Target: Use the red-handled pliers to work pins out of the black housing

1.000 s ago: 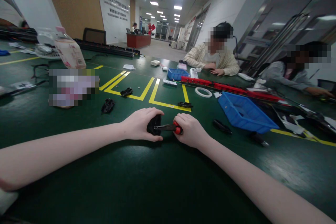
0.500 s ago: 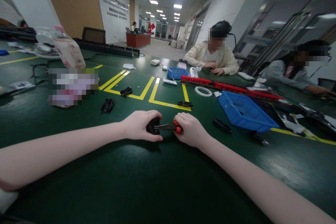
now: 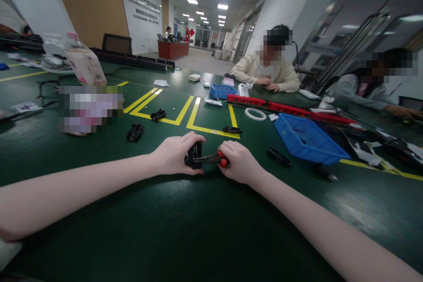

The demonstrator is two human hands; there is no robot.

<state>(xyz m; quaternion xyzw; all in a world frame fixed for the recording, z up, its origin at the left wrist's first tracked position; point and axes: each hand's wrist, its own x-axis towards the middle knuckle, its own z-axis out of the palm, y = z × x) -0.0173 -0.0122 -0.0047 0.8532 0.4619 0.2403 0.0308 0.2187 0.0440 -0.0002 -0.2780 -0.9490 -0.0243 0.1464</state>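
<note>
My left hand (image 3: 174, 155) grips a small black plastic part (image 3: 195, 155) between thumb and fingers, a little above the green table. In my right hand (image 3: 238, 161) is a pair of needle-nose pliers (image 3: 209, 159) with red handles. Their jaws point left and reach the black part; the exact spot they touch is too small to make out. Beyond my hands lie similar black parts: one (image 3: 135, 132) to the left, another (image 3: 158, 115) by the yellow tape, and a third (image 3: 232, 130) on the tape's edge.
To the right stands a blue bin (image 3: 307, 141), with a black tool-like handle (image 3: 279, 157) beside it. A roll of white tape (image 3: 255, 114) and a long red strip (image 3: 284, 108) lie farther back. A bottle (image 3: 86, 64) stands at left. Across the table sits a person (image 3: 269, 68).
The black part has turned in my left hand and shows a longer upright side to the pliers. My left fingers have shifted slightly; my right hand stays nearly still.
</note>
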